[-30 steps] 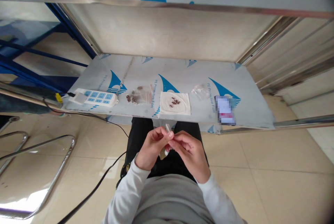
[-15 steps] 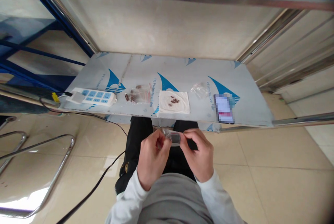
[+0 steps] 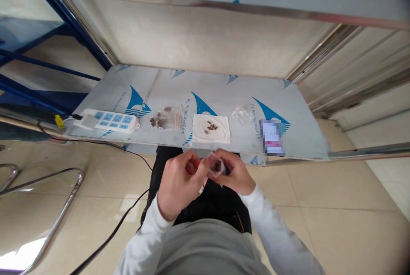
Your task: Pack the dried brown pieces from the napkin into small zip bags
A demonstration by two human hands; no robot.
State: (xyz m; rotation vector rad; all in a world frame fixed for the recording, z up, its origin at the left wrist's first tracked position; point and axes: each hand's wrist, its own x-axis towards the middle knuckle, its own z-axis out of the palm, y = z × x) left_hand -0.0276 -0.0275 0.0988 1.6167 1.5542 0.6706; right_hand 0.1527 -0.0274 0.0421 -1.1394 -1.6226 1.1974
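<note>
Between both hands, above my lap, is a small clear plastic bag with its mouth spread into a round opening. My left hand pinches the bag's left side between thumb and fingers. On the other side, my right hand is closed around the bag. Something dark shows inside it, too small to make out. Just beyond my hands, a white cloth lies on the shelf with several small brown pieces on top.
On the metal shelf lie a white power strip, a clear bag with brown pieces, clear plastic bags and a phone. A black cable crosses the floor at left, near a metal-framed chair.
The bag was stretched flat between my fingertips; now its mouth is open and faces up. My right hand has closed further around it. The view has shifted slightly.
</note>
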